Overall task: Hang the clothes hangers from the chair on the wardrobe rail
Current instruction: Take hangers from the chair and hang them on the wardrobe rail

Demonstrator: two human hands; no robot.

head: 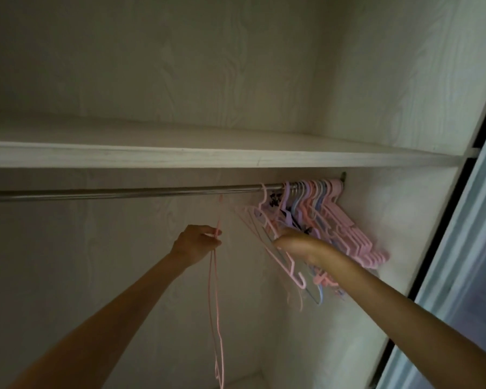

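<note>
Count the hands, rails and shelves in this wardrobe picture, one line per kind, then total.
Hands: 2, the left hand pinching a pink hanger, and the right hand
Rails: 1
Shelves: 1
Total: 4

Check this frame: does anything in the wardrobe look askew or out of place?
Yes. The hung hangers bunch at the rail's right end, splayed askew where the right hand presses them.

Dim and soft throughout; pale daylight enters right of the shelf (222, 157), whose edge bows with wide-angle distortion.
</note>
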